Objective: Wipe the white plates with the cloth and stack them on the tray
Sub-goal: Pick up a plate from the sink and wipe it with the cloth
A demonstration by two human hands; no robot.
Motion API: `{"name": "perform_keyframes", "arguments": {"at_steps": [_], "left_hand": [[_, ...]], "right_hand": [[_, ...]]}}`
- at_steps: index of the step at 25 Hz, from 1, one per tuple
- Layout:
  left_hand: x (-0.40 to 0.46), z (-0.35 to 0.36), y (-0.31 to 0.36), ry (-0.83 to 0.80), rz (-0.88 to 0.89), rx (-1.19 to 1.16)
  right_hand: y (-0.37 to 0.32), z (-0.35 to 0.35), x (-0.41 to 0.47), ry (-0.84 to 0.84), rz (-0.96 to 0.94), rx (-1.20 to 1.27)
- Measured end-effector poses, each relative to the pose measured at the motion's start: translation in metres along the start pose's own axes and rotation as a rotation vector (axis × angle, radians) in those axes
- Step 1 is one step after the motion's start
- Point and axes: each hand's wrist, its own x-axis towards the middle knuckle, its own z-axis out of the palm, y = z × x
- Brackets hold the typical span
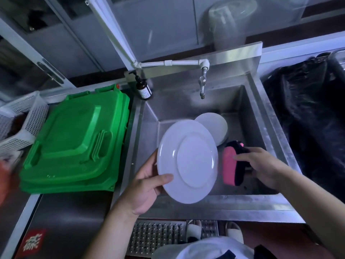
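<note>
While tilted over the sink (276, 116), white plate (187, 161) pinched at lower rim by left hand (147, 186), thumb on top, face turned for wiping. Pink-and-black cloth (233, 163) gripped by right hand (261, 165), just beside plate, not touching. More white plates (214, 124) stacked in basin. No tray identifiable.

Left hand (147, 186) fingers hidden behind white plate (187, 161), only thumb shows. Plate covers part of the plate stack (214, 126) in the sink and the left edge of the pink-black cloth (233, 163). Right hand (261, 167) hides the cloth's far side. White basket (20, 124) cut off at left edge.
</note>
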Motion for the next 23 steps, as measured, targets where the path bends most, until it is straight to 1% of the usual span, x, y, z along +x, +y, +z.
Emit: {"name": "perform_keyframes", "arguments": {"at_steps": [3, 6, 9, 12, 15, 17, 18, 21, 23], "left_hand": [[-0.011, 0.006, -0.005, -0.03, 0.005, 0.028], [-0.017, 0.011, -0.005, -0.017, 0.01, 0.05], [-0.024, 0.007, 0.004, 0.021, 0.053, 0.033], [-0.026, 0.002, 0.013, 0.03, 0.092, 0.053], [-0.024, -0.001, 0.015, 0.06, 0.118, 0.026], [-0.021, -0.003, 0.013, 0.079, 0.155, -0.018], [-0.018, -0.005, 0.012, 0.092, 0.177, -0.03], [-0.01, -0.006, 0.014, 0.115, 0.216, -0.067], [-0.006, -0.005, 0.016, 0.081, 0.235, -0.127]], "right_hand": [[-0.016, 0.022, -0.003, -0.052, 0.005, -0.095], [-0.041, 0.049, 0.001, -0.006, -0.109, -0.151], [-0.069, 0.075, -0.002, 0.008, -0.308, -0.243], [-0.088, 0.102, -0.016, 0.016, -0.611, -0.45], [-0.093, 0.129, -0.029, -0.023, -0.861, -0.66], [-0.089, 0.144, -0.033, 0.009, -1.001, -0.787], [-0.085, 0.152, -0.035, 0.019, -1.068, -0.813], [-0.068, 0.167, -0.045, 0.054, -1.157, -0.858], [-0.058, 0.168, -0.052, 0.106, -1.165, -0.884]]}}
